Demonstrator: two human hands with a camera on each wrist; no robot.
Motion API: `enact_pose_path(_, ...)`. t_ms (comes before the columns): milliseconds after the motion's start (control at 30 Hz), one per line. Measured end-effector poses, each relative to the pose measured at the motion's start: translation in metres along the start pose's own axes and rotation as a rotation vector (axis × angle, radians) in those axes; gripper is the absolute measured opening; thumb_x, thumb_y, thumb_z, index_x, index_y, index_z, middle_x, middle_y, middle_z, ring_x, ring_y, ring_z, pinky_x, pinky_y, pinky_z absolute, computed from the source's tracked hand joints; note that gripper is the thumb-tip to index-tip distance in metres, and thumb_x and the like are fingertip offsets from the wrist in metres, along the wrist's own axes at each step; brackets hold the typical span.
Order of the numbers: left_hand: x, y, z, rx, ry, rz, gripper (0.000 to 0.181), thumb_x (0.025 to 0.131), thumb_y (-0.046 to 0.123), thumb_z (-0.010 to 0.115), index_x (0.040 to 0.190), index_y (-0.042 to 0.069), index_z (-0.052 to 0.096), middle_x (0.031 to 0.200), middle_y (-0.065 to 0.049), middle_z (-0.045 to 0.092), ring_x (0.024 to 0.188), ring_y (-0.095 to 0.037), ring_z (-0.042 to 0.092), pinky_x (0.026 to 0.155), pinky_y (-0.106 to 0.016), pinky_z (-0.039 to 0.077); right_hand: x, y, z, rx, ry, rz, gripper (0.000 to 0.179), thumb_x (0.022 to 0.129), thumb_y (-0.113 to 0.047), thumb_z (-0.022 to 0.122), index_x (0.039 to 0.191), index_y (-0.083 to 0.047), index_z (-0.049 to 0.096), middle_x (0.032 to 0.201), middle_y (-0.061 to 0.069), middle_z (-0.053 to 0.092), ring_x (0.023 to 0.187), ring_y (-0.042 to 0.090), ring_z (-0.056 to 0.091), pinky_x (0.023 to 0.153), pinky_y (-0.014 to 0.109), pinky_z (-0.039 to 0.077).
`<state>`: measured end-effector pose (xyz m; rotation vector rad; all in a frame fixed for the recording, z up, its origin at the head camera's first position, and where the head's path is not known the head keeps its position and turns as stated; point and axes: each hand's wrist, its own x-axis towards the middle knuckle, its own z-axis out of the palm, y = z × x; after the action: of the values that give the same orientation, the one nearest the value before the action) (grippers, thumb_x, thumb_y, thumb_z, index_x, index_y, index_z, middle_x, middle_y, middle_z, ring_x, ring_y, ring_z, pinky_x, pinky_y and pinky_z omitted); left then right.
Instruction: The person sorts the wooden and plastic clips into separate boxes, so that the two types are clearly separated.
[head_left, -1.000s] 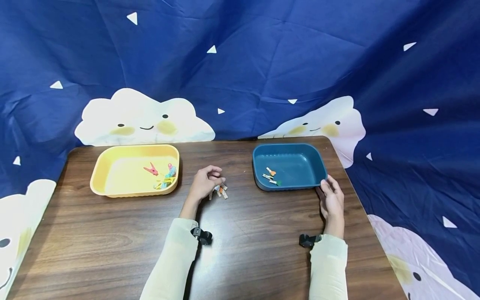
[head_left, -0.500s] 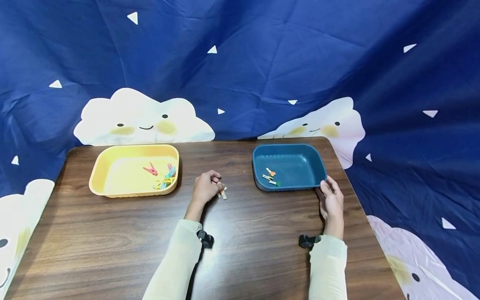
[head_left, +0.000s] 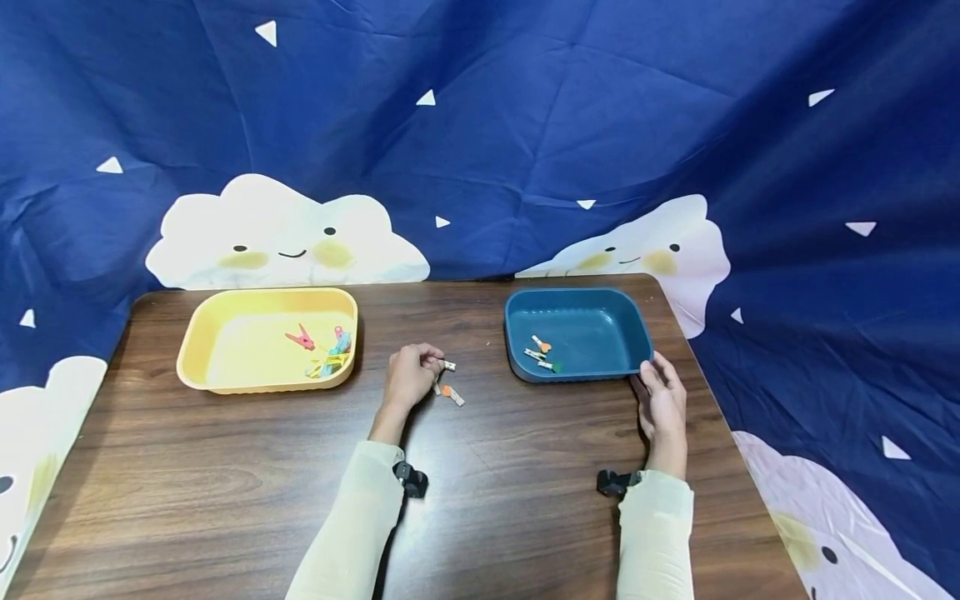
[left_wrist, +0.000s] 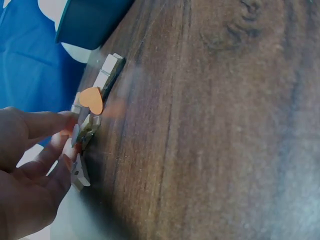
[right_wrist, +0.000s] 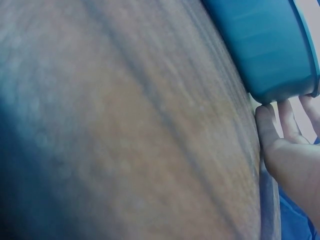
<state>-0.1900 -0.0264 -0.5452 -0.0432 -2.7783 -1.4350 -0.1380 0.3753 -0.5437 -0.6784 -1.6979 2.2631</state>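
Note:
My left hand [head_left: 408, 377] is over a few small wooden clothespins on the table. Its thumb and fingertips pinch a clothespin with a grey-blue heart [left_wrist: 75, 135], partly hidden by the fingers. Right of that hand lies a clothespin with an orange heart [head_left: 453, 397]; another pale clothespin [head_left: 449, 365] shows just beyond the fingertips. My right hand [head_left: 664, 406] is at the near right corner of the dark teal bin [head_left: 517, 365], with extended fingers touching its wall and rim. Inside that bin are three small wooden clothespins [head_left: 535, 354], one orange-hearted and one with green.
A yellow bin [head_left: 197, 367] stands at the back left of the wooden table [head_left: 225, 483]. It holds a red clothespin [head_left: 302, 338] and a heap of coloured plastic pegs [head_left: 332, 360]. A blue cloud-print cloth [head_left: 480, 150] hangs behind the table.
My left hand has come down to the wooden clothespins, its fingers closing together. The orange-hearted clothespin has shifted nearer and to the right, apart from the others. My right hand stays at the bin corner.

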Motion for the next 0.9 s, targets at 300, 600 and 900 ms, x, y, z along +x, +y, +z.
enact_pose_path(300, 0.003, -0.008, -0.003, -0.118, 0.031, -0.028, 0.004, 0.089, 0.007, 0.077, 0.092, 0.006, 0.08, 0.076, 0.0, 0.072, 0.068, -0.01, 0.062, 0.071, -0.032, 0.051, 0.001, 0.0, 0.0, 0.024, 0.008, 0.011, 0.043, 0.103, -0.011, 0.057, 0.145, -0.003, 0.048, 0.129, 0.004, 0.048, 0.128, 0.017, 0.047, 0.116, 0.036, 0.036)
enact_pose_path(600, 0.003, -0.008, -0.008, -0.316, 0.04, -0.098, 0.013, 0.09, 0.005, 0.075, 0.101, -0.001, 0.078, 0.078, -0.003, 0.069, 0.068, -0.006, 0.058, 0.064, -0.019, 0.047, 0.001, -0.002, 0.001, 0.015, 0.009, 0.017, 0.044, 0.104, -0.011, 0.057, 0.146, -0.003, 0.047, 0.128, 0.003, 0.049, 0.128, 0.016, 0.047, 0.116, 0.036, 0.035)
enact_pose_path(900, 0.001, -0.003, -0.011, -0.362, 0.046, -0.141, 0.014, 0.092, 0.007, 0.075, 0.104, 0.0, 0.077, 0.078, -0.001, 0.067, 0.068, -0.007, 0.057, 0.06, -0.018, 0.046, 0.001, -0.001, 0.001, 0.008, 0.008, 0.012, 0.044, 0.104, -0.01, 0.055, 0.146, -0.002, 0.046, 0.129, 0.004, 0.048, 0.129, 0.018, 0.046, 0.117, 0.037, 0.035)
